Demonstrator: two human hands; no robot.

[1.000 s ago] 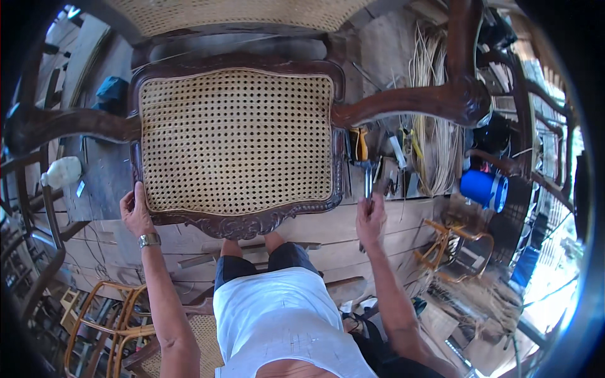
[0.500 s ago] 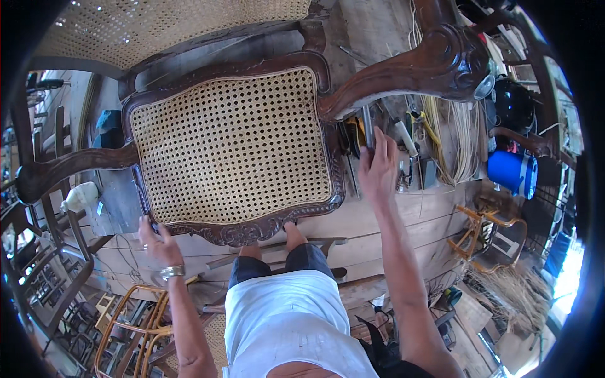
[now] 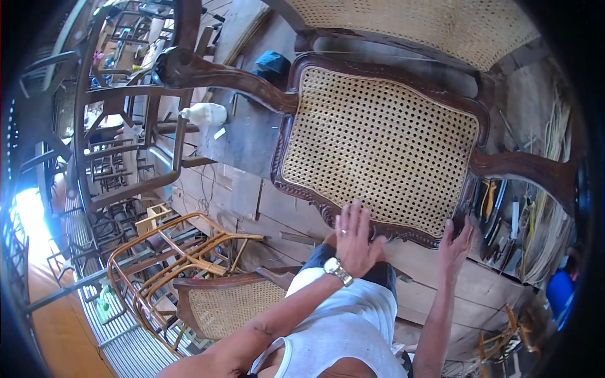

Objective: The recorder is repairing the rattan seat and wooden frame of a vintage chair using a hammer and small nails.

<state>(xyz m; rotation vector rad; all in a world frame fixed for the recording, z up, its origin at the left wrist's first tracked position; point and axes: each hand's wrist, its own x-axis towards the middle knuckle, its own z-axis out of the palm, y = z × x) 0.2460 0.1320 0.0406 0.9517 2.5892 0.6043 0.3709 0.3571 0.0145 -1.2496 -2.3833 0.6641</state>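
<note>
A dark carved wooden chair (image 3: 304, 200) with a woven cane seat (image 3: 384, 148) stands before me on a wooden surface. My left hand (image 3: 359, 242), with a ring and a wristwatch, is over the front rail, fingers stretched out toward the cane's front edge; whether they touch it is unclear. At the chair's front right corner is my right hand (image 3: 455, 247), its fingers spread and nothing in them. The chair's cane back (image 3: 416, 25) rises at the far side. Its curved arms (image 3: 239, 82) reach out on both sides.
Right of the seat lie hand tools (image 3: 498, 201) and a bundle of cane strands (image 3: 548, 220). A blue container (image 3: 559, 290) is at the far right. Left are a white bottle (image 3: 205, 114), a bare chair frame (image 3: 135, 145) and a rattan frame (image 3: 183, 252). Another cane panel (image 3: 236, 305) is behind me.
My view has swung left. My right hand has left the metal tool beside the seat and come to the front right corner. My left hand has moved from the front left corner to the middle.
</note>
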